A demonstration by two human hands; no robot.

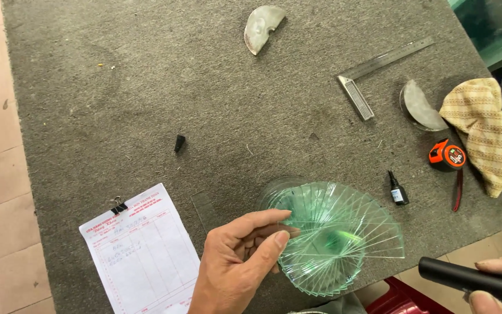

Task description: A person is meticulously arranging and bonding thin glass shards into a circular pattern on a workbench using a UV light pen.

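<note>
Now the left hand [236, 261] pinches the fanned glass stack [335, 235]; the right hand [498, 282] grips a black torch [466, 280], steady aim needed.

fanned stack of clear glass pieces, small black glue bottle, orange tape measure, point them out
fanned stack of clear glass pieces [344, 232], head view, on its greenish centre
small black glue bottle [398, 191], head view, on its body
orange tape measure [447, 155], head view, on its case
</note>
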